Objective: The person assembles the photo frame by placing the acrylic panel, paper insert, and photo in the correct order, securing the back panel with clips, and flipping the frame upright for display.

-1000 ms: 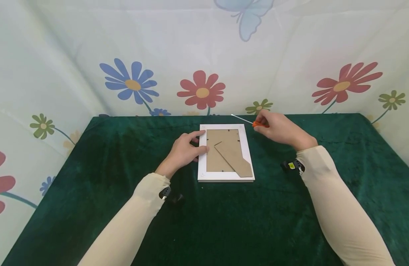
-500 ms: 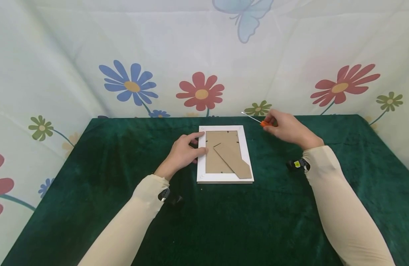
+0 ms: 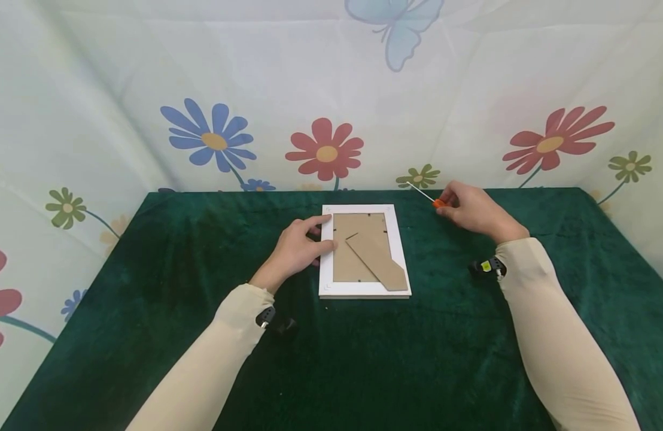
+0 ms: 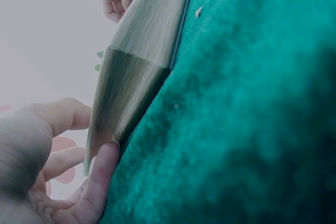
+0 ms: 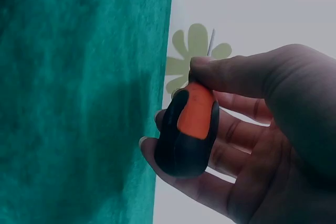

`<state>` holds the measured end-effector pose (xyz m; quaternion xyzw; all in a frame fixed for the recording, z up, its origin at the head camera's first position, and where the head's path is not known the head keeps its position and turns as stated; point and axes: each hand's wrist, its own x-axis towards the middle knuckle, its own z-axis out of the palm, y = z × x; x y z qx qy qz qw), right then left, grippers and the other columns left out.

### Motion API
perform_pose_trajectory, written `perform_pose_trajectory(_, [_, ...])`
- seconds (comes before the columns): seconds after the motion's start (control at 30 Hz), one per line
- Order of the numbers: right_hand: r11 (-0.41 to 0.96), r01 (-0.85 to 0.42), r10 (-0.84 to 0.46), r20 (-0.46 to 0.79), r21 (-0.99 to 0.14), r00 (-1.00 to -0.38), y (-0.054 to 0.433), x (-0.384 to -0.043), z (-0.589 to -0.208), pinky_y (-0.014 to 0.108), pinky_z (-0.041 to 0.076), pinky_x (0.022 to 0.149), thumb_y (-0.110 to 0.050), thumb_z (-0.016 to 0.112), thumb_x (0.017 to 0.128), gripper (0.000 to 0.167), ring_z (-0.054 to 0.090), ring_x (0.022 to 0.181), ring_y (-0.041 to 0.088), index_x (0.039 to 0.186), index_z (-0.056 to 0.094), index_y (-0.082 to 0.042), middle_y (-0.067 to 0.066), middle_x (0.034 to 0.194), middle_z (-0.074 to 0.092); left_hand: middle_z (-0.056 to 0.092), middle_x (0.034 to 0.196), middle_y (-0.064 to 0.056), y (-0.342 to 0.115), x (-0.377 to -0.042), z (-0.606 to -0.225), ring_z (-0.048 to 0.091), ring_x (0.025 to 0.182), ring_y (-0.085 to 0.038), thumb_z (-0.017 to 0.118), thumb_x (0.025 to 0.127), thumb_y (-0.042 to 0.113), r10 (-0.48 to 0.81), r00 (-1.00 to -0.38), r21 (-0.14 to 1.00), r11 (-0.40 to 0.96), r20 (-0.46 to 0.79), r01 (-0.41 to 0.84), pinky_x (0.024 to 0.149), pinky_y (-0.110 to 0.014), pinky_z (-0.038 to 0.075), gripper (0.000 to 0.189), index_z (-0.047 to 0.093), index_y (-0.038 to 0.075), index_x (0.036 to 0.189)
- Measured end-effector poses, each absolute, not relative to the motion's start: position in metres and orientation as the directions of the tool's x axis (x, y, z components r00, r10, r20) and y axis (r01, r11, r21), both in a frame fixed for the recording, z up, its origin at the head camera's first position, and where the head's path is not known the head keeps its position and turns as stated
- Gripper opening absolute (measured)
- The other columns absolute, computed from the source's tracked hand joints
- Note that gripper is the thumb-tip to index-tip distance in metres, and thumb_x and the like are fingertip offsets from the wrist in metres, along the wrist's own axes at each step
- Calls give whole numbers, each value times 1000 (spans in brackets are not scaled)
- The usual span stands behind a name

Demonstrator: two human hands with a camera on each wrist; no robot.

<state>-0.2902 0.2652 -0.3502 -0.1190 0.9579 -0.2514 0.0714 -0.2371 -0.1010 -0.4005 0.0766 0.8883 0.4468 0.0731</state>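
A white-edged picture frame (image 3: 394,239) lies face down, showing its brown backing board (image 3: 347,263) and a slanted stand leg (image 3: 382,263). My left hand (image 3: 294,248) grips its left side, thumb and fingers around the edge. In the left wrist view the frame's wood-grained side (image 4: 123,90) runs between the thumb and fingers. Up to the right of the frame, my right hand (image 3: 474,209) holds a small screwdriver (image 3: 438,203), its shaft pointing up and left. The right wrist view shows the orange and black handle (image 5: 194,116) between thumb and curled fingers.
Dark green velvet cloth (image 3: 202,347) covers the table. Behind it hangs a white curtain (image 3: 444,96) printed with flowers and a butterfly. Black wrist straps (image 3: 265,315) show at both sleeves.
My right hand has moved to the right with the screwdriver, farther from the picture frame. The left hand stays at the frame's left side.
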Motion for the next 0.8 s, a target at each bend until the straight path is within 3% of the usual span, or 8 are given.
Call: perform_pose_trajectory(0.8, [867, -140, -240, -156, -478, -958, 280, -296, -359, 61, 53, 92, -17, 69, 105, 32, 59, 103, 43, 125, 56, 5, 28, 118, 63, 52, 130, -17, -99, -235, -397, 68, 95, -29, 76, 99, 25, 196, -978, 802, 593, -65, 66, 75, -31, 63, 67, 49, 16, 160])
